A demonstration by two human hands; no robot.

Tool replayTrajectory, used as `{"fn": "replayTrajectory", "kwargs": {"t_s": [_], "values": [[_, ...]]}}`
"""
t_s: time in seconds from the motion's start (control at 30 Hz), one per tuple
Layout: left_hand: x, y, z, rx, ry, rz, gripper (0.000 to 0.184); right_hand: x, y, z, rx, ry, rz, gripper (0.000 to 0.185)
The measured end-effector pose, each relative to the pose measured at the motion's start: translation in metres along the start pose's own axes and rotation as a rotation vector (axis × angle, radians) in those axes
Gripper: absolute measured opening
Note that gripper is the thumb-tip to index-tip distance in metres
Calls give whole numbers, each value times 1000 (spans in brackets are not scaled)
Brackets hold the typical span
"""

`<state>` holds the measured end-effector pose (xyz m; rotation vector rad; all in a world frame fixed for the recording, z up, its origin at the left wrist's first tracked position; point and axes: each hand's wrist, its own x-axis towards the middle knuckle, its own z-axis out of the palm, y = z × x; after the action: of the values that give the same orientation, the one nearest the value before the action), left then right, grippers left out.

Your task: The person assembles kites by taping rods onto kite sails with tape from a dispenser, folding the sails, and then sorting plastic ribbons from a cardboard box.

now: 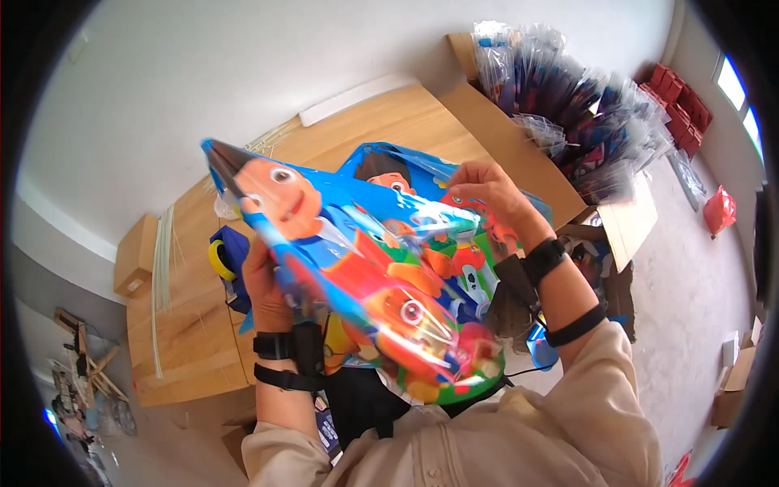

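Observation:
A glossy cartoon-printed plastic sheet (349,256), blue, red and green with a pointed dark corner, is held up tilted over the table's near edge. My left hand (266,284) grips its left edge, the fingers partly hidden behind it. My right hand (491,191) is closed in a pinch over the sheet's right part; what sits between its fingertips cannot be made out. Beneath, a second printed part (385,170) with a dark-haired cartoon face shows. A blue tape dispenser with yellow tape (221,258) stands beside my left hand.
Thin pale sticks (162,292) lie on the wooden table (195,341) at left, near a small cardboard box (136,256). At right, a large carton (519,142) holds many clear-bagged items (568,105). A red bag (719,213) and red stacked pieces (677,105) are on the floor.

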<state>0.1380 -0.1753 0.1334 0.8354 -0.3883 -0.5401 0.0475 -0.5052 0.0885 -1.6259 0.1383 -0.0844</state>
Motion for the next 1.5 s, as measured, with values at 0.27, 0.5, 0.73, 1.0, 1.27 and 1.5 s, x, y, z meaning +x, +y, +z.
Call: {"fn": "replayTrajectory", "kwargs": {"t_s": [0.27, 0.5, 0.73, 1.0, 1.27, 1.5], "values": [[46, -19, -45, 175, -3, -182, 31, 49, 81, 64, -1046, 391, -254, 70], [53, 4, -106, 1251, 273, -342, 25, 66, 96, 17, -1227, 224, 70, 24], [80, -61, -134, 1917, 289, -94, 24, 1, 98, -75, -1296, 385, 204, 24], [115, -92, -122, 2116, 492, 182, 14, -6, 84, -137, -1507, 586, 404, 31], [80, -75, -116, 2078, 569, -220, 33, 0, 80, -40, -1199, 304, -339, 62], [31, -109, -134, 2097, 625, -27, 39, -9, 112, 38, -1343, 65, -179, 71]]}}
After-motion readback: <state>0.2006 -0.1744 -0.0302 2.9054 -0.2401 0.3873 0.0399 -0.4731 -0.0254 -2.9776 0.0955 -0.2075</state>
